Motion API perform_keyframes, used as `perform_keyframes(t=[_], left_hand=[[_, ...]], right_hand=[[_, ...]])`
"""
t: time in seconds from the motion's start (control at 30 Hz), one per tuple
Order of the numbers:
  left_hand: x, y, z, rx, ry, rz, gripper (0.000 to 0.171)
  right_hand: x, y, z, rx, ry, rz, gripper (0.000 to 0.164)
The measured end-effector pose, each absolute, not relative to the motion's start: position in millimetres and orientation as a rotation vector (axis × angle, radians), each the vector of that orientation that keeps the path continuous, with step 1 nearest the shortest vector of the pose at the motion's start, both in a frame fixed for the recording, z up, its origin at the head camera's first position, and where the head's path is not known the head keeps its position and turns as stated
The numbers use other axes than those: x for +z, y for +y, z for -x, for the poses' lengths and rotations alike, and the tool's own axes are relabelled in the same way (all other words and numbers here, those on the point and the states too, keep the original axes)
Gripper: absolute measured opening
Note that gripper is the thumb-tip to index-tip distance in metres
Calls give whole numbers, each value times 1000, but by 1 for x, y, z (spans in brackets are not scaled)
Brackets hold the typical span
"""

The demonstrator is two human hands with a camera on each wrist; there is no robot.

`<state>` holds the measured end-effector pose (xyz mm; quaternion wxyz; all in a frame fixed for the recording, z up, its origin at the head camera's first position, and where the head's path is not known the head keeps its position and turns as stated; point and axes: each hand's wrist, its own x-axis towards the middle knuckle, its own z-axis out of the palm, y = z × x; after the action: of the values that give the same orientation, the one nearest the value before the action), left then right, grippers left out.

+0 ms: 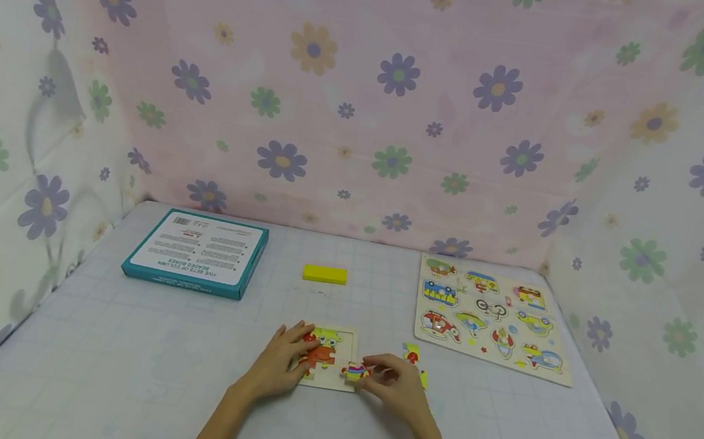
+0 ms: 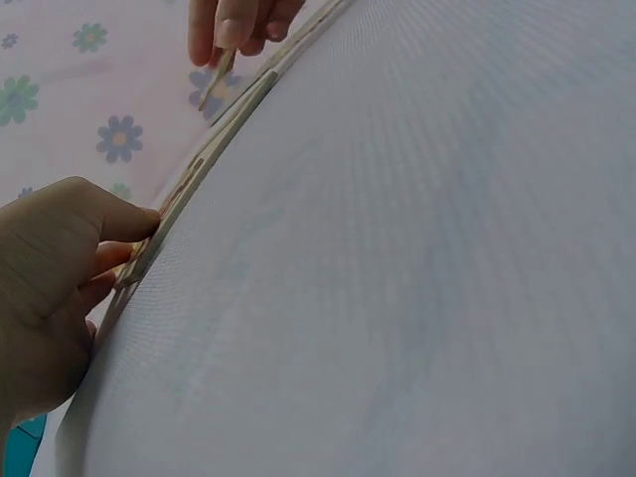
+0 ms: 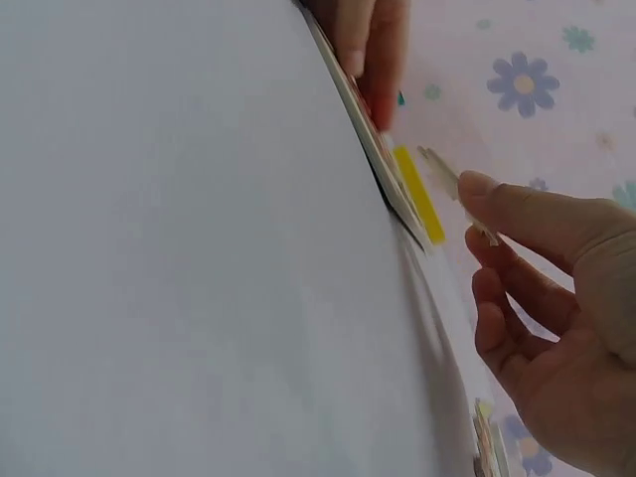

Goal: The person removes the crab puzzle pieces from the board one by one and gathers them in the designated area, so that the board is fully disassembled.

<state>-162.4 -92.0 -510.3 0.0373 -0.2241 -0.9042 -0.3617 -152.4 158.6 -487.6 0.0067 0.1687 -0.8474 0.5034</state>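
Observation:
A wooden jigsaw board (image 1: 339,387) with a raised frame lies in front of me, partly filled with a red and green picture (image 1: 324,353). My left hand (image 1: 278,359) rests on its left side, fingers and thumb spread over the frame and pieces, hiding part of them. Between thumb and fingertips, my right hand (image 1: 395,385) pinches a colourful puzzle piece (image 1: 355,373) above the board's right side. Edge-on in the right wrist view, the thin piece (image 3: 442,174) is raised above the table. More loose pieces (image 1: 411,353) lie just beyond the right hand, partly hidden by it.
A yellow block (image 1: 325,274) lies behind the board. At the back left is a teal and white box (image 1: 194,252). A larger wooden vehicle puzzle (image 1: 493,316) lies at the right. Flowered cloth (image 1: 350,130) encloses the white table (image 1: 158,372) at the back and sides.

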Motion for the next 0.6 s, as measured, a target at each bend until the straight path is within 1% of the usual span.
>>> perform_keyframes(t=[0.23, 0.6], left_hand=[[-511, -92, 163, -1086, -2766, 697, 37], [-510, -90, 163, -1088, -2760, 699, 36]], right_hand=[[-485, 186, 144, 1474, -2742, -355, 29], [-488, 197, 139, 1334, -2821, -337, 36]])
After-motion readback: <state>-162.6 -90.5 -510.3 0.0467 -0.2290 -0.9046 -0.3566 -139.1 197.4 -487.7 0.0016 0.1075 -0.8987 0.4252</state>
